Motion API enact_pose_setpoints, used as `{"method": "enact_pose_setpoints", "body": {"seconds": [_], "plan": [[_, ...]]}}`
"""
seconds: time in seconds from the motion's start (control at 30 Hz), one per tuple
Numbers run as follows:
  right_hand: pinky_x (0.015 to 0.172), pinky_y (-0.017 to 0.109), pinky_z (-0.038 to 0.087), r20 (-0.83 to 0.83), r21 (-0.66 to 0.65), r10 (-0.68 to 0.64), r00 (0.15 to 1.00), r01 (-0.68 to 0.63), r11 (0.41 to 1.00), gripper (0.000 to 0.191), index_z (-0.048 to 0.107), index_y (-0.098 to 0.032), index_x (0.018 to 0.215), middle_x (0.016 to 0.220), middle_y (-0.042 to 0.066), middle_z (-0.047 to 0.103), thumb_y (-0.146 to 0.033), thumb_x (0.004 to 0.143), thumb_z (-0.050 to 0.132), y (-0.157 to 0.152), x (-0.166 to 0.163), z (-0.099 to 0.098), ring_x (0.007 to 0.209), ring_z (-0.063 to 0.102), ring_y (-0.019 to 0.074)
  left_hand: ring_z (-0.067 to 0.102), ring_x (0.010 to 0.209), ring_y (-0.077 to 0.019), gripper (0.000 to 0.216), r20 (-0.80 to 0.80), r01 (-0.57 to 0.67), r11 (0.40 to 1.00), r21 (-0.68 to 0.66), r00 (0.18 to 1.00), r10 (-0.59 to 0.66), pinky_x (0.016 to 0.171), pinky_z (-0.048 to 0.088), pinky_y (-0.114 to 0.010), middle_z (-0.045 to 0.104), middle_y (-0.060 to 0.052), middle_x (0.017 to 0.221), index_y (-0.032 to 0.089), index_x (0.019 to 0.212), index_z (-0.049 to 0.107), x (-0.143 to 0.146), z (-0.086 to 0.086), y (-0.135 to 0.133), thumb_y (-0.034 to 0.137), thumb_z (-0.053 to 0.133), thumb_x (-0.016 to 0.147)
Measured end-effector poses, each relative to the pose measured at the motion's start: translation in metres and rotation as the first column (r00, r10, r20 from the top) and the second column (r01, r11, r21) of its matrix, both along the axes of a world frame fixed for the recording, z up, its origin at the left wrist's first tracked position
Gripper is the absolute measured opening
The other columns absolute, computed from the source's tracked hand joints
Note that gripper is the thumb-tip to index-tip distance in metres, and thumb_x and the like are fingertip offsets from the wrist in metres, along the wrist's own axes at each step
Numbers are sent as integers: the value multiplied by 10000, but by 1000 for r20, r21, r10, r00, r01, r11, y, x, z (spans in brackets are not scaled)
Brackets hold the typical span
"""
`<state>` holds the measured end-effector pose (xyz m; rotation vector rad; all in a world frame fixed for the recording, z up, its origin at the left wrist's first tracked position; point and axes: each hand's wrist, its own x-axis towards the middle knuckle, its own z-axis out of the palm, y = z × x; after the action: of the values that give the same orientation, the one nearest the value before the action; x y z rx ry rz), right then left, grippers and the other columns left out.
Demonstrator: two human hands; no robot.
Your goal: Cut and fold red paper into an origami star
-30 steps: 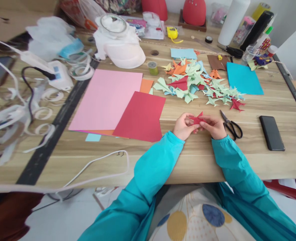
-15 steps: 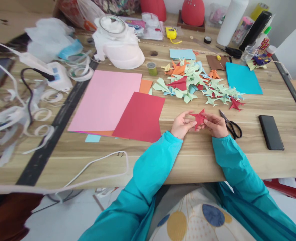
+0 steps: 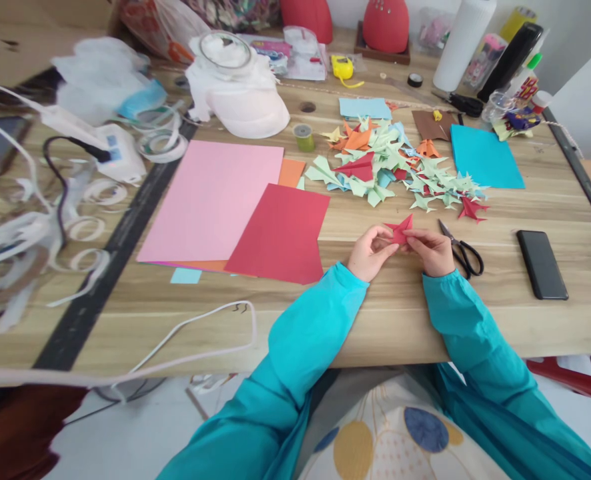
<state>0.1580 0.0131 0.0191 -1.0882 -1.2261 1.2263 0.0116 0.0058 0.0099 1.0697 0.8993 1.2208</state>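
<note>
Both my hands pinch a small folded red paper figure (image 3: 399,230) just above the wooden table (image 3: 390,313). My left hand (image 3: 373,252) grips its left side, my right hand (image 3: 431,250) its right side, fingers closed on the paper. Black scissors (image 3: 460,250) lie right beside my right hand. A red paper sheet (image 3: 280,233) lies to the left of my hands, partly over a pink sheet (image 3: 213,197) and an orange one. A heap of folded paper figures (image 3: 395,167) in green, orange, red and blue lies beyond my hands.
A black phone (image 3: 542,263) lies at the right. A blue sheet (image 3: 485,157) sits at the back right. Rolls of white tape, cables and a white adapter (image 3: 118,150) crowd the left. A glass jar (image 3: 225,50), bottles and red objects line the far edge.
The red figure has been turned and folded between my fingers, from a spread star shape to a narrower pointed form. My hands stayed in the same place.
</note>
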Motion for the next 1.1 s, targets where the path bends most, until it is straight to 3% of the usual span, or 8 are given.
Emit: {"method": "enact_pose_setpoints", "body": {"seconds": [0.27, 0.43, 0.6, 0.7, 0.97, 1.1], "plan": [[627, 311, 525, 74, -19, 170, 983, -169, 985, 162, 695, -200, 786, 683, 23, 686, -307, 666, 672, -5, -3, 3, 607, 627, 153, 570, 605, -120, 112, -100, 3, 1000, 14, 995, -1, 624, 458, -263, 577, 5, 645, 149, 700, 533, -2, 0, -1, 198, 623, 655], [594, 300, 517, 50, -70, 176, 983, -173, 982, 194, 686, -192, 818, 688, 22, 686, -321, 675, 659, -3, 0, 1, 574, 617, 144, 539, 626, -102, 82, -245, -10, 994, 111, 969, 37, 620, 446, -238, 556, -10, 713, 137, 621, 548, -3, -2, -1, 148, 629, 621], [581, 292, 514, 57, -34, 127, 990, -126, 991, 176, 691, -202, 820, 659, 13, 683, -307, 688, 642, -2, 1, 2, 570, 621, 146, 565, 721, -127, 102, -221, 1, 989, 150, 975, 32, 664, 466, -261, 561, -37, 837, 150, 731, 588, -3, 0, -2, 173, 629, 641], [586, 290, 515, 73, -8, 131, 989, -131, 991, 168, 695, -213, 834, 681, 12, 690, -285, 692, 640, -2, 1, 2, 569, 621, 143, 566, 756, -149, 72, -295, -3, 978, 206, 953, 65, 701, 462, -286, 588, -51, 810, 156, 727, 623, -4, 2, -1, 193, 625, 665], [788, 338, 492, 280, 84, 153, 948, -183, 979, 142, 709, -240, 821, 859, 24, 699, -287, 718, 624, -3, 3, -2, 812, 630, 187, 577, 809, -173, 31, -344, -5, 969, 246, 935, 92, 711, 472, -309, 613, -76, 871, 163, 656, 648, -6, -4, 0, 155, 619, 651], [700, 320, 512, 217, 14, 170, 961, -178, 984, 169, 700, -225, 842, 800, 23, 698, -297, 704, 635, -3, 3, -1, 687, 626, 158, 580, 812, -170, 54, -340, 13, 966, 256, 937, 78, 722, 475, -306, 612, -68, 841, 169, 673, 655, -5, -6, -1, 142, 611, 654]]}}
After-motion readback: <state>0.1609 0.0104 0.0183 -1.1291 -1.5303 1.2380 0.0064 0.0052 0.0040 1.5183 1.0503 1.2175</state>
